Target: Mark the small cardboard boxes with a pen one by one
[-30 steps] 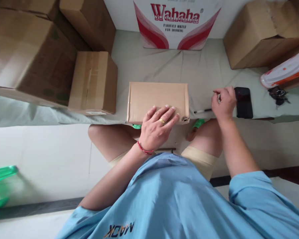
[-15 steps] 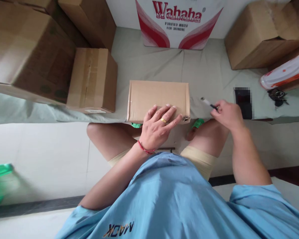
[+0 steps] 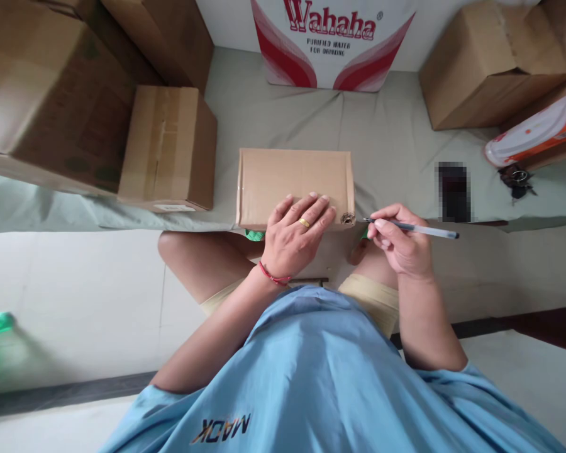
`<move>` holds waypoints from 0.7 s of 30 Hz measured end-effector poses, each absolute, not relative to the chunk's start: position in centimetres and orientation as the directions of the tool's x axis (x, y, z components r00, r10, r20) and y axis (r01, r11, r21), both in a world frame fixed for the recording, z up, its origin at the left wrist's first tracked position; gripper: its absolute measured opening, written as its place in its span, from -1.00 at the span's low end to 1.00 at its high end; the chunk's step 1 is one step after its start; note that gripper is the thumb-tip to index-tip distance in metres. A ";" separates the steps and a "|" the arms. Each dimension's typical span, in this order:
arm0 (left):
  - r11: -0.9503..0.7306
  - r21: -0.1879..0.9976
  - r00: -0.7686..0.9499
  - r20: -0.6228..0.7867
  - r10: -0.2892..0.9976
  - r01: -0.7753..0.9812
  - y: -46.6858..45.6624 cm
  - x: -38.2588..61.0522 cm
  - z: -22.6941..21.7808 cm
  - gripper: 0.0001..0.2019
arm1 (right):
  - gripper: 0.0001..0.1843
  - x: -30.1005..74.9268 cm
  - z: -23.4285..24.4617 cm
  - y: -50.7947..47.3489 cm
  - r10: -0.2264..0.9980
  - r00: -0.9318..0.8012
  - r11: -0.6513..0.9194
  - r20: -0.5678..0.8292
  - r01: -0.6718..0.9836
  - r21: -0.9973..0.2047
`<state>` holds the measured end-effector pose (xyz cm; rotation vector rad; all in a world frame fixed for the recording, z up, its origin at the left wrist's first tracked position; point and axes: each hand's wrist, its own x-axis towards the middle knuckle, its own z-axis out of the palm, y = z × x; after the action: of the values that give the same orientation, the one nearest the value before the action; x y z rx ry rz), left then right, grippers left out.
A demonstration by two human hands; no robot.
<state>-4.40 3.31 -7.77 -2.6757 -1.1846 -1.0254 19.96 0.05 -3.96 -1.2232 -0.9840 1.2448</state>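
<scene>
A small flat cardboard box [image 3: 287, 179] lies at the near edge of a cloth-covered table [image 3: 387, 145]. My left hand [image 3: 295, 236] rests on the box's near edge, fingers stretched flat, a gold ring on one finger. My right hand [image 3: 400, 242] is closed around a thin pen [image 3: 417, 229], held level just to the right of the box's near right corner. The pen's tip points left towards that corner.
A dark phone [image 3: 453, 192] lies right of the box, keys [image 3: 514, 179] and an orange-white pack [image 3: 532, 138] beyond it. Cardboard boxes stand at left [image 3: 167, 148], far left [image 3: 42, 94] and back right [image 3: 485, 63]. A Wahaha water carton [image 3: 330, 41] stands at the back.
My right hand picked the pen up from the table beside the phone and brought it left and nearer, to the box's right corner. My left hand stayed on the box.
</scene>
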 end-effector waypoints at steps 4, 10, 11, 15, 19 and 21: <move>-0.705 0.229 0.483 0.587 0.650 0.671 3.3 -4.4 -8.0 -0.59 | -0.79 18.9 -4.0 0.7 0.996 0.074 -0.041 -0.047 -0.080 -0.996; -0.700 0.244 0.471 0.589 0.657 0.671 3.3 -4.2 -8.2 -0.58 | -0.71 17.5 -4.9 1.3 0.995 0.103 0.000 0.001 0.004 -1.000; -0.699 0.242 0.470 0.590 0.656 0.672 3.3 -4.2 -8.2 -0.58 | -0.68 17.3 -5.1 1.3 0.994 0.105 0.001 0.001 0.003 -1.000; -0.691 0.258 0.472 0.569 0.673 0.675 3.2 -4.2 -8.2 -0.59 | -0.65 17.1 -5.4 1.1 0.995 0.098 0.010 0.017 0.069 -0.998; -0.694 0.249 0.471 0.579 0.666 0.675 3.2 -4.1 -8.2 -0.59 | -0.65 17.1 -5.3 1.0 0.987 0.138 0.063 0.086 0.163 -0.985; -0.697 0.233 0.470 0.592 0.655 0.678 3.2 -4.1 -8.2 -0.60 | -0.65 17.1 -5.0 1.1 0.978 0.160 0.097 0.135 0.225 -0.969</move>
<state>-4.12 3.24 -8.19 -2.6634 -1.2083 -1.0490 17.07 1.10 -5.03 -1.3540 -1.2849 0.8821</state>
